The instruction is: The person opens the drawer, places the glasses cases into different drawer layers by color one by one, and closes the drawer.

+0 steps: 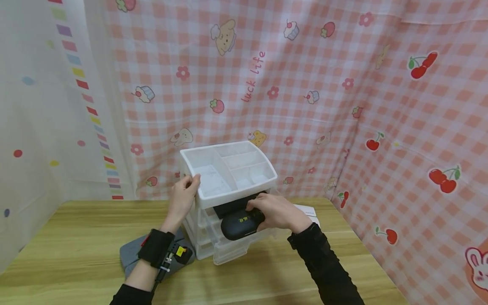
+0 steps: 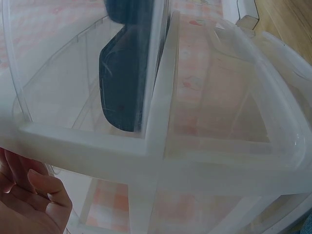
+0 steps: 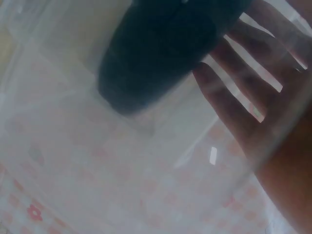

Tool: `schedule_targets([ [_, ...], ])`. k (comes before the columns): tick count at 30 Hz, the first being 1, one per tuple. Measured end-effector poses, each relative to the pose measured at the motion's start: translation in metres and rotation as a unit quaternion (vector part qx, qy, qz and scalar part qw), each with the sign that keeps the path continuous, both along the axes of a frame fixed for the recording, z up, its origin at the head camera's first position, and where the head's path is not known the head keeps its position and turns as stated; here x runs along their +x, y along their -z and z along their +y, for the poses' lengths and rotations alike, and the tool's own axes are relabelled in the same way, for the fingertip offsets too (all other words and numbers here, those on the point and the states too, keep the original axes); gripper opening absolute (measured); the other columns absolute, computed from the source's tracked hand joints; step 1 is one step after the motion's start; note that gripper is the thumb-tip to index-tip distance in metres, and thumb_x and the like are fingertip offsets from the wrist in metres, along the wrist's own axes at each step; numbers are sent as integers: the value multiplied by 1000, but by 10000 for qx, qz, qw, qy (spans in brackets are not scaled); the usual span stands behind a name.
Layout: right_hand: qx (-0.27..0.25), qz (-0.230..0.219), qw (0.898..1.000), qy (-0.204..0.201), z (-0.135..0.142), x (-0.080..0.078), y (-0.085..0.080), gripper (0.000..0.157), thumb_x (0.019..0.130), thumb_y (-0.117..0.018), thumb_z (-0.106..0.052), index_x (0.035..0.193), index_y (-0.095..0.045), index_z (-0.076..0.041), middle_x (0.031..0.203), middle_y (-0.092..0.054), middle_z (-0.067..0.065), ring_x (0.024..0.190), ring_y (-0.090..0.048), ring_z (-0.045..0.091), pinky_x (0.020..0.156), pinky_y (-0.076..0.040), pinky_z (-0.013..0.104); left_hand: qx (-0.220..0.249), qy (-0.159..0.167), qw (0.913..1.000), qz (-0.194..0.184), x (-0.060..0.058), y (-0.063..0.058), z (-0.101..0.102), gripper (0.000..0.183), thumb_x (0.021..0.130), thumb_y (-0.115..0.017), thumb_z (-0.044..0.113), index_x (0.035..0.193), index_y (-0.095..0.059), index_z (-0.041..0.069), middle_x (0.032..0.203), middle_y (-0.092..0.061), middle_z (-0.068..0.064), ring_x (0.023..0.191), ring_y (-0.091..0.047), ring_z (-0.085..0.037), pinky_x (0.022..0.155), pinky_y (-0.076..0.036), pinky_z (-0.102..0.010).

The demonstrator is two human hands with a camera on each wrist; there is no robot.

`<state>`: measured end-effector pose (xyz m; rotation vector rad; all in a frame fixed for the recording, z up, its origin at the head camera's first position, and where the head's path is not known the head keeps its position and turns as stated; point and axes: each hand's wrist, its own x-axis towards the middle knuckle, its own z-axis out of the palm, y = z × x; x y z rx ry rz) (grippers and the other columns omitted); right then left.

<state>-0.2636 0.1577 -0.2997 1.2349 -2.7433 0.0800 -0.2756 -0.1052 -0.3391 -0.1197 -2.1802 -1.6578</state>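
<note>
A white plastic drawer organizer (image 1: 228, 197) with a divided top tray stands on the table. My left hand (image 1: 184, 195) grips the left edge of its top; in the left wrist view the curled fingers (image 2: 51, 187) lie against the white frame. A clear drawer (image 1: 230, 252) is pulled out at the front. Over this drawer my right hand (image 1: 276, 212) holds a black oval glasses case (image 1: 238, 224) with small yellowish lettering, thumb and fingers around its right end. Behind it, another dark item (image 1: 228, 207) shows under the tray. Through clear plastic, the right wrist view shows the case (image 3: 156, 53) beside the fingers.
A grey fabric item (image 1: 129, 254) lies on the wooden table (image 1: 76, 250), partly under my left wrist. To the right, a white box (image 1: 308, 210) sits behind my right wrist. Pink checked cloth (image 1: 244, 63) hangs behind and at the right side.
</note>
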Motion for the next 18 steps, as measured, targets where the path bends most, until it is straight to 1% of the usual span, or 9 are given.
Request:
schedule_targets([
  [5,-81,-60,9999,-3,0,-2,2,46,65,-88,-21,105,-65,-16,106,-67,1,101,-61,17,83,-51,34,10,8,10000,7,-1,0,-1,46,99,-46,41,67,-35,10,57,-33,3,55,-34,-13,57,-29,-25],
  [8,-172,-3,9999,-22,1,-1,3,48,66,-87,-22,108,-65,-14,109,-68,1,104,-62,17,85,-51,34,-13,-18,10000,14,-2,0,-1,46,99,-47,41,66,-35,10,56,-34,4,55,-35,-13,57,-30,-24],
  [10,-328,94,9994,-68,3,1,5,47,67,-85,-24,109,-65,-13,110,-69,2,104,-63,16,86,-51,34,-31,-50,10000,23,-2,0,-1,46,99,-47,40,66,-35,10,56,-34,4,54,-35,-13,56,-30,-24],
  [13,-654,364,9971,-149,8,5,10,42,72,-82,-26,108,-66,-13,107,-69,1,100,-64,14,85,-51,31,-55,-65,10000,36,-2,1,-1,45,99,-47,39,66,-35,10,56,-32,4,54,-32,-13,56,-28,-24],
  [15,-900,663,9935,-237,12,9,13,37,74,-80,-26,106,-66,-13,103,-69,-1,95,-64,12,82,-51,29,-64,-58,9999,60,-1,0,-1,45,99,-47,38,66,-35,10,57,-30,3,54,-31,-13,56,-28,-24],
  [17,-1122,1074,9872,-372,16,12,17,31,76,-79,-25,102,-67,-14,99,-69,-2,90,-63,11,78,-51,26,-50,-46,9999,86,0,0,-1,44,99,-47,37,66,-34,10,58,-28,1,54,-29,-13,56,-27,-24],
  [18,-1240,1313,9825,-462,18,14,19,29,76,-79,-24,100,-68,-14,96,-68,-3,88,-63,10,75,-50,25,-48,-48,9999,100,0,0,-1,44,99,-47,36,66,-34,10,58,-28,1,54,-29,-13,56,-27,-24],
])
